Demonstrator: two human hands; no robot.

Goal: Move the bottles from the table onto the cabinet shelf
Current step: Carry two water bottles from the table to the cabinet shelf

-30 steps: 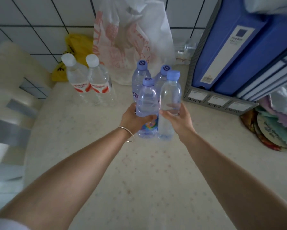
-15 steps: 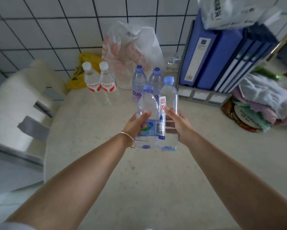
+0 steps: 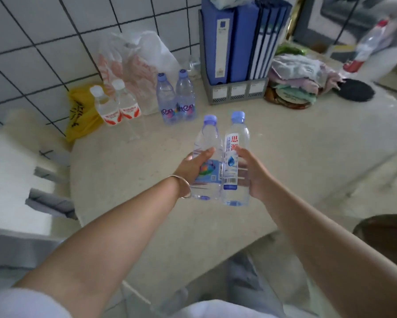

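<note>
My left hand (image 3: 194,165) grips a clear water bottle with a purple cap and colourful label (image 3: 207,143), held upright above the beige table (image 3: 128,161). Beside it, touching, my right hand (image 3: 253,173) grips a second clear bottle with a blue cap and a white label with red characters (image 3: 237,134). Two purple-capped bottles (image 3: 175,99) stand together at the back of the table. Left of them stand two white-capped bottles with red labels (image 3: 117,105). No cabinet shelf is in view.
A white plastic bag (image 3: 142,63) and a yellow bag (image 3: 80,111) lean on the tiled wall. Blue binders in a grey rack (image 3: 236,42) stand at the back right, beside piled cloths (image 3: 300,76). A red-capped bottle (image 3: 367,44) stands far right. A white chair (image 3: 13,171) is left.
Both hands have lifted their bottles off the table and drawn them back toward me, away from the two purple-capped bottles. The view has swung right and pulled back.
</note>
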